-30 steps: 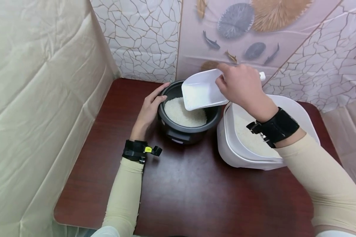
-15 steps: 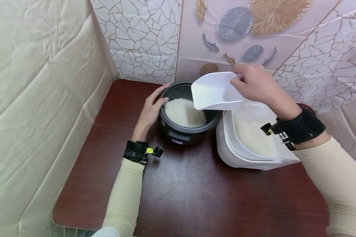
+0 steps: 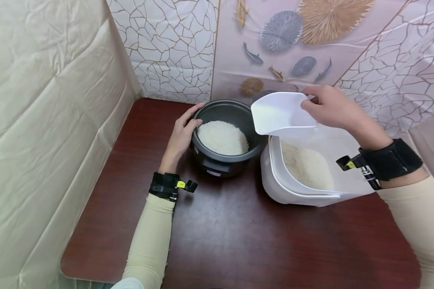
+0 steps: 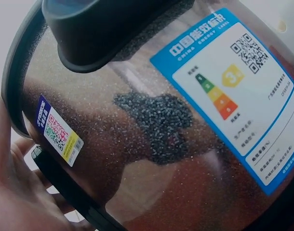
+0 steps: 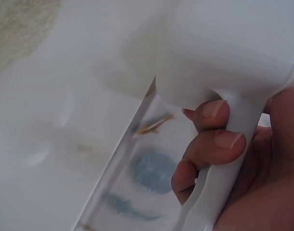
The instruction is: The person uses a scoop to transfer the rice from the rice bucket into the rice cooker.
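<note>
A dark rice cooker [image 3: 220, 166] with white rice [image 3: 222, 138] heaped inside stands at the back of the table. My left hand [image 3: 181, 134] holds its left side, thumb on the rim and fingers along the outside; the left wrist view has the cooker's glossy wall and stickers close up. My right hand [image 3: 330, 106] grips the handle of a white plastic scoop [image 3: 280, 114]. Tilted over the gap between cooker and white rice bin [image 3: 289, 194], the scoop shows no rice inside. In the right wrist view, the fingers [image 5: 217, 147] wrap round the scoop's handle.
More rice [image 3: 305, 164] lies in the bin, just right of the cooker. Patterned cloth [image 3: 173, 48] hangs close behind the table [image 3: 217, 233], and a beige quilted sheet [image 3: 50, 120] hangs along its left side.
My right hand has carried the scoop rightward, from above the cooker's rice to beside the bin's left edge. My left hand stays in place on the cooker.
</note>
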Demonstrator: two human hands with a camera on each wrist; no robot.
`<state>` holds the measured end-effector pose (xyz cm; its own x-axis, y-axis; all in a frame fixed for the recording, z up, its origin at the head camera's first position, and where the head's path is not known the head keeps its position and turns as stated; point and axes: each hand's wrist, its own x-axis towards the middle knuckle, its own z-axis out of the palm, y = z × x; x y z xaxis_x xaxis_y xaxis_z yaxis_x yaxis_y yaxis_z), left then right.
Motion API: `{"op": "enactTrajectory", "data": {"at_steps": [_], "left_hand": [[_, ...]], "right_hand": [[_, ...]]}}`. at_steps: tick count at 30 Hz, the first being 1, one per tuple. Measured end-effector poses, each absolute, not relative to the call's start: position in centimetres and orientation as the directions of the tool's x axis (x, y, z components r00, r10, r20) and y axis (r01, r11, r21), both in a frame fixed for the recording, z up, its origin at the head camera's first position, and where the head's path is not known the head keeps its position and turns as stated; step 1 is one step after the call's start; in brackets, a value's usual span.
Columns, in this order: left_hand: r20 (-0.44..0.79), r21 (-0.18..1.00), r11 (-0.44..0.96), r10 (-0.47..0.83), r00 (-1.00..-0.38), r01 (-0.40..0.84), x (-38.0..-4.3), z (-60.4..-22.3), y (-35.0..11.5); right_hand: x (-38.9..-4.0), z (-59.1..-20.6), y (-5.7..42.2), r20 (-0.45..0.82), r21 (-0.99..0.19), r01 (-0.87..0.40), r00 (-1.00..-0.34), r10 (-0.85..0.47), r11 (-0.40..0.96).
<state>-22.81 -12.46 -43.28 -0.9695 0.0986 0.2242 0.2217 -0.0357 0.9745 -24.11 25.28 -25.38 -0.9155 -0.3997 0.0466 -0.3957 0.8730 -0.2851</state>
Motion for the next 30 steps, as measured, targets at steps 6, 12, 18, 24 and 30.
{"op": "enactTrajectory", "data": {"at_steps": [6,12,18,24,30], "left_hand": [[0.22,0.975,-0.029,0.09,-0.971,0.218,-22.8,-43.2,-12.4],[0.212,0.977,-0.04,0.1,-0.972,0.209,-22.8,-43.3,-12.5],[0.193,0.981,-0.049,0.115,-0.974,0.189,-23.0,-43.6,-12.6],[0.188,0.982,-0.052,0.117,-0.975,0.183,-23.2,-43.5,-12.6],[0.203,0.979,-0.054,0.114,-0.972,0.198,-22.9,-43.4,-12.5]], "right_hand": [[-23.4,-25.5,27.8,0.051,-0.294,-0.375,-0.925,-0.377,0.879],[-22.9,-25.6,29.7,0.032,-0.29,-0.338,-0.938,-0.344,0.895],[-22.4,-26.2,31.8,-0.018,-0.302,-0.296,-0.949,-0.316,0.906],[-21.9,-26.6,33.6,-0.064,-0.345,-0.267,-0.95,-0.307,0.9],[-21.8,-27.2,34.2,-0.106,-0.297,-0.259,-0.948,-0.301,0.919]]}}
